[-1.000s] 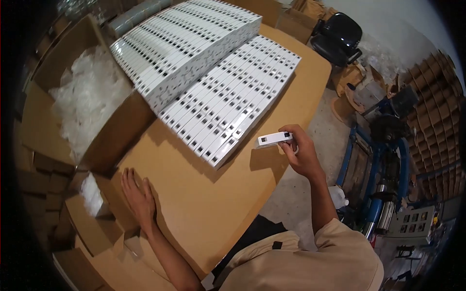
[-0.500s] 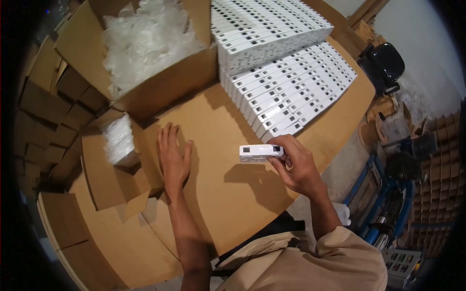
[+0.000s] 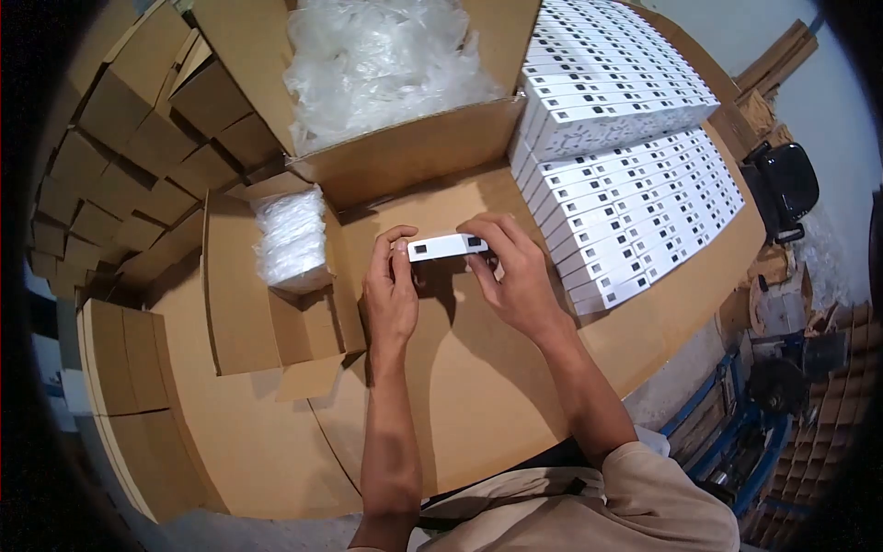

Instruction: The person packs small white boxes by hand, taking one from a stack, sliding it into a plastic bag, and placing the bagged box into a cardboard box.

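Left hand (image 3: 391,299) and right hand (image 3: 515,276) each pinch one end of a small white rectangular cardboard box (image 3: 448,246), held between them above the brown worktop (image 3: 478,396). With a fingertip-only grip, one loosened pinch could let it drop. Beyond the right hand, rows of matching white boxes (image 3: 635,202) lie flat

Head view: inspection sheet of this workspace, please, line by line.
Surface: brown table.
Job's things: small white box, held above the table.
Clutter: rows of white boxes at right; large carton full of clear plastic; small carton with a plastic bundle.
Hands: left hand and right hand each grip one end of the small white box.
Cables: nothing seen.
Surroundings: folded cartons at left; black chair and blue frame at right.
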`<action>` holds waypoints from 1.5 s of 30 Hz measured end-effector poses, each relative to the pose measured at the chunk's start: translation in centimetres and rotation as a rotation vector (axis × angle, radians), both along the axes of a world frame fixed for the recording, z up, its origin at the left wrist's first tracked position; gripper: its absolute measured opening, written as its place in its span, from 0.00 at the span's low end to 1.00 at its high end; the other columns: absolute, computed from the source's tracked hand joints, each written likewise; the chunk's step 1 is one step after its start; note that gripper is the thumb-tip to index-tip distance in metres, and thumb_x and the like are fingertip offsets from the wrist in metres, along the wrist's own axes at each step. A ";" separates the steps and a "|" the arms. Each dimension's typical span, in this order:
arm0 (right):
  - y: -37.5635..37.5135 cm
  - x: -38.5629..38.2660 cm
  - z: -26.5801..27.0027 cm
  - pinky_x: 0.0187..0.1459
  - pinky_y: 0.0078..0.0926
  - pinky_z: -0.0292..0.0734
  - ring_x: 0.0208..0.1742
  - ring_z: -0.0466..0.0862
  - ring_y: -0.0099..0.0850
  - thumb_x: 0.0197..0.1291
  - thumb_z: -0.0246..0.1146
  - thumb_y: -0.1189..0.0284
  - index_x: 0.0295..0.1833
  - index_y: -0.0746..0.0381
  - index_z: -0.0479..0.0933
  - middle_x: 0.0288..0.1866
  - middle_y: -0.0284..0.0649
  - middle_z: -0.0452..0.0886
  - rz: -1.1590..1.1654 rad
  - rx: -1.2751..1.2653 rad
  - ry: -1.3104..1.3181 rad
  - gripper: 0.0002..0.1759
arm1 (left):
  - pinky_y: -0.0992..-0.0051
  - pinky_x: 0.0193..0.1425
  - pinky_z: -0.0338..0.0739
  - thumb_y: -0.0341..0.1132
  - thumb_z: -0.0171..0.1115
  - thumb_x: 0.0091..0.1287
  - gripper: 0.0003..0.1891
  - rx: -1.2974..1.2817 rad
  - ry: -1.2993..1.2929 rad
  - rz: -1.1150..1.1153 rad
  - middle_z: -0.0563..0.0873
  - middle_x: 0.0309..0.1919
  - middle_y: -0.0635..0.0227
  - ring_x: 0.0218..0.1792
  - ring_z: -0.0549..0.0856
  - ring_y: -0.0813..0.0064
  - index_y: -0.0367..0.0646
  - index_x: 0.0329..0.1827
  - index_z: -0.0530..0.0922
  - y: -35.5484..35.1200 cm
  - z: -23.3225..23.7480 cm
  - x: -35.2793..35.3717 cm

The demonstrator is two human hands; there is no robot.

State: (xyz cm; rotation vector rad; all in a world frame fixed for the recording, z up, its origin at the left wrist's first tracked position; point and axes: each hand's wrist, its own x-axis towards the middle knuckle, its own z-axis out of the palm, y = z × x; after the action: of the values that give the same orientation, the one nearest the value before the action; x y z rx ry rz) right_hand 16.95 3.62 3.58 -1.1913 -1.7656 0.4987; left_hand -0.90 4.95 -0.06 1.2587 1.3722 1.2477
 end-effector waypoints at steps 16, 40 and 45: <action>3.2 0.4 -6.4 0.51 0.30 0.85 0.51 0.88 0.33 0.68 0.66 0.83 0.56 0.68 0.73 0.56 0.48 0.84 0.032 -0.234 0.392 0.14 | 0.71 0.56 0.83 0.26 0.59 0.77 0.23 0.135 -0.057 0.016 0.88 0.53 0.56 0.49 0.87 0.73 0.39 0.75 0.71 0.9 -1.9 -0.1; 3.6 1.2 -5.5 0.55 0.44 0.84 0.54 0.89 0.53 0.62 0.69 0.83 0.58 0.66 0.69 0.48 0.56 0.86 -0.003 -0.231 0.105 0.23 | 0.62 0.63 0.82 0.22 0.61 0.74 0.18 0.050 0.358 0.003 0.89 0.53 0.50 0.57 0.89 0.60 0.38 0.65 0.75 0.4 -0.6 -0.5; 3.6 1.5 -5.1 0.62 0.42 0.82 0.60 0.87 0.50 0.59 0.62 0.88 0.61 0.67 0.67 0.56 0.56 0.85 0.026 -0.316 0.126 0.24 | 0.62 0.68 0.79 0.21 0.60 0.70 0.24 0.060 0.298 0.004 0.86 0.59 0.50 0.62 0.86 0.58 0.37 0.70 0.71 0.3 -0.9 -0.5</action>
State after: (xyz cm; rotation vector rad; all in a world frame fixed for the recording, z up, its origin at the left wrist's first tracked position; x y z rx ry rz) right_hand 18.43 7.23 -1.50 -1.3222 -1.6360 0.8744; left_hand -1.43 5.29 -0.97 1.5315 1.5553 1.1438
